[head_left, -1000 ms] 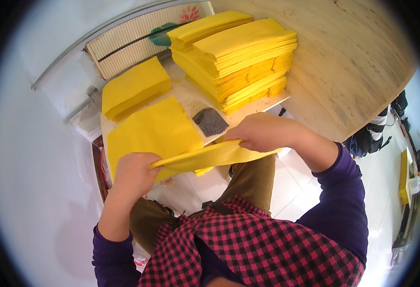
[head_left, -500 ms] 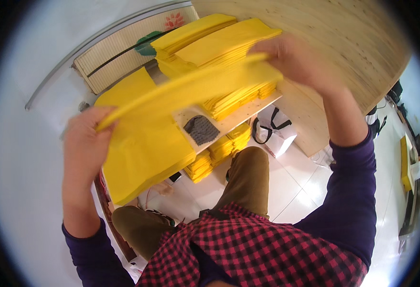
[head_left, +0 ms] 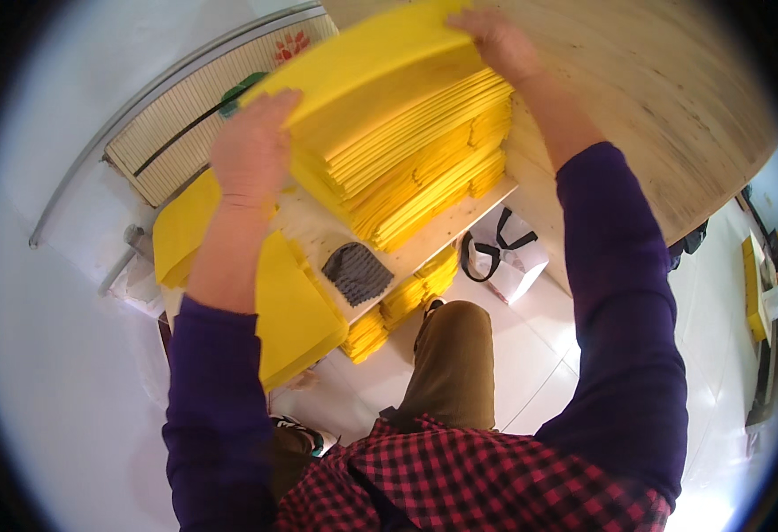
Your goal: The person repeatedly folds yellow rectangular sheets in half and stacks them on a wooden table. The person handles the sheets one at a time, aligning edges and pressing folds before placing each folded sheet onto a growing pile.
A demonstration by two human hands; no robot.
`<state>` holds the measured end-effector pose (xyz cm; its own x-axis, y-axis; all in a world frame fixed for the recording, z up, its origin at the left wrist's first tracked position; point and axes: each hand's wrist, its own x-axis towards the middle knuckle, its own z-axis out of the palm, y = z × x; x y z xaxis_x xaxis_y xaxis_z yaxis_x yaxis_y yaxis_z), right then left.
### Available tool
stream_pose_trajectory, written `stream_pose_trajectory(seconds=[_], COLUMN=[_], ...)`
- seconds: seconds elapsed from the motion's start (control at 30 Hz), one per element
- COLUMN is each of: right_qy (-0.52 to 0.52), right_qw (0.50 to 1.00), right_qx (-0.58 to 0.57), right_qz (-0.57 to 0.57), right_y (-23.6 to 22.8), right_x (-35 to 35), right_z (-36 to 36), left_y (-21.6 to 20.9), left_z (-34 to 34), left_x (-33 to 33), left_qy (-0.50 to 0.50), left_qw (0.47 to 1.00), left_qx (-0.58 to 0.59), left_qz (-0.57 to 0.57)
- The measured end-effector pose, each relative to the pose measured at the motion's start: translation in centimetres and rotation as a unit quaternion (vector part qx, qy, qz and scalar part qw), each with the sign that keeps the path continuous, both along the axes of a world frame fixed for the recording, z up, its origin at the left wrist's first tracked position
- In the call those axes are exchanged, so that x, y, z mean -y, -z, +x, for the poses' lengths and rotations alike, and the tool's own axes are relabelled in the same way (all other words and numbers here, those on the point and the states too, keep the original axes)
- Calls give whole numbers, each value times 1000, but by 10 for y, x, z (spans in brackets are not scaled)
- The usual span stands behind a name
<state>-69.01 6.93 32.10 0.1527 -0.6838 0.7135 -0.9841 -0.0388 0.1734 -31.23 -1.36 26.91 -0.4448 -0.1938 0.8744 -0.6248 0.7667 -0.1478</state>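
Note:
My left hand (head_left: 252,149) and my right hand (head_left: 502,44) hold opposite ends of a yellow folded sheet (head_left: 371,55), whose material I cannot make out. It is raised over a tall stack of folded yellow sheets (head_left: 424,146) on a wooden shelf board (head_left: 433,248). The fingers of both hands close on its ends; my left fingertips are partly hidden. Below my left forearm lies a flat pile of wider yellow sheets (head_left: 296,310). A dark grey knitted-looking cloth (head_left: 357,272) rests between the two piles.
Beneath the board sit more yellow bundles (head_left: 406,300). A white bag with black handles (head_left: 508,257) stands on the tiled floor (head_left: 531,372). A large wooden panel (head_left: 637,97) rises at the right. A slatted panel (head_left: 167,146) leans at the back left.
Both hands have carried the yellow sheet up and away from me, from above the flat left pile to over the tall stack. My left hand has also moved right.

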Motion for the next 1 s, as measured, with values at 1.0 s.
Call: stream_pose_trajectory(seconds=[1.0], right_qy=[40], right_qw=[994], right_qx=[67], right_qz=[78], right_y=[57], right_x=[27], right_z=[-56], left_y=[14], left_z=[-9], left_x=[-8], left_qy=[267], left_qw=[953], left_qx=[96], left_qz=[107])
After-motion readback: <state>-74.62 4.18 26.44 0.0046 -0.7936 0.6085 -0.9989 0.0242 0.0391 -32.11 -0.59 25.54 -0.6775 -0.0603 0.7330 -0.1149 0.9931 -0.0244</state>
